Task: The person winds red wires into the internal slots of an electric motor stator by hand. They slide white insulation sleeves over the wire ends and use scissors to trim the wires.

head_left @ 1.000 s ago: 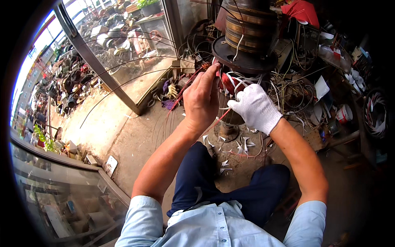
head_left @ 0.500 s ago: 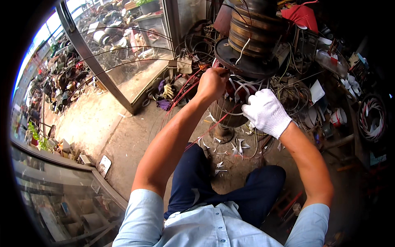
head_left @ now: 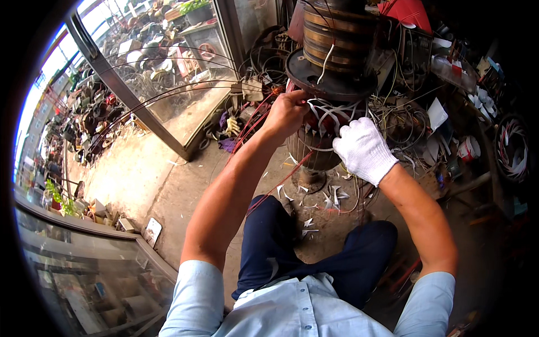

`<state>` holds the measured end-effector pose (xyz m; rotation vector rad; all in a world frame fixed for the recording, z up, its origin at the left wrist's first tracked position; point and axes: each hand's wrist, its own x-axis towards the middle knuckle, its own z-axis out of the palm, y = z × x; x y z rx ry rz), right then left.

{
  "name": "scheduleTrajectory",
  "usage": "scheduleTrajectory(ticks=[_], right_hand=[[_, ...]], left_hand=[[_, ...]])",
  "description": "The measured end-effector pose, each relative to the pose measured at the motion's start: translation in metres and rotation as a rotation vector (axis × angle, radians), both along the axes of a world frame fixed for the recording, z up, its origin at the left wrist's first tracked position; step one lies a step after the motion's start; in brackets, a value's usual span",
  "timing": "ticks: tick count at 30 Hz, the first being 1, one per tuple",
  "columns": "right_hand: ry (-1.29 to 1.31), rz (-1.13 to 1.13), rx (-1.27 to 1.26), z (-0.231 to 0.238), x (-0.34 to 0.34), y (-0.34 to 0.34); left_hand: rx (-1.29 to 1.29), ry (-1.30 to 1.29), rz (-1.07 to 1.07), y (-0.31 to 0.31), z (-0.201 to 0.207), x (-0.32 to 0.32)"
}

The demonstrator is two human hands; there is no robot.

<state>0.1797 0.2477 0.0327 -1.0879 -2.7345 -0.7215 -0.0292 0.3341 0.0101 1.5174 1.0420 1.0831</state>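
In front of me stands an upright motor rotor with brown metal slip rings (head_left: 337, 42) above a black disc (head_left: 331, 81). Under the disc, white tape (head_left: 328, 112) loops around the windings, with red wires among it. My bare left hand (head_left: 285, 115) is closed, its fingertips pinched at the disc's left underside; what they hold is hidden. My right hand, in a white knitted glove (head_left: 365, 147), is closed beside the windings on the right. A strip of the white tape runs into its fingers. Red wires (head_left: 247, 132) trail down left of my left hand.
White tape scraps (head_left: 334, 196) litter the floor between my knees and the rotor's base (head_left: 309, 181). Coiled wires (head_left: 412, 126) and clutter crowd the right. A glass door (head_left: 129, 92) stands at left, with heaped parts outside. A wire coil (head_left: 512, 149) is at far right.
The view has shifted slightly. My right hand has turned a little, and the tape strip near it hangs differently. My left hand stays pinched under the disc's edge.
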Motion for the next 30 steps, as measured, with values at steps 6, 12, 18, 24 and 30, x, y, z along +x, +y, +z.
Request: scheduleTrajectory(ticks=[6, 12, 18, 24, 30], right_hand=[[0.098, -0.010, 0.105, -0.001, 0.002, 0.001], [0.167, -0.028, 0.225, -0.009, 0.001, 0.001], [0.175, -0.030, 0.251, -0.017, 0.000, -0.002], [0.158, -0.054, 0.244, -0.014, 0.000, -0.004], [0.137, -0.088, 0.199, -0.011, 0.006, -0.003]], left_hand=[[0.041, -0.013, 0.111, 0.004, 0.000, 0.007], [0.405, 0.360, 0.362, -0.030, -0.012, -0.004], [0.729, 0.448, 0.460, -0.020, 0.040, 0.010], [0.381, 0.707, 0.238, 0.024, 0.069, 0.008], [0.481, 0.538, 0.287, 0.016, 0.070, 0.018]])
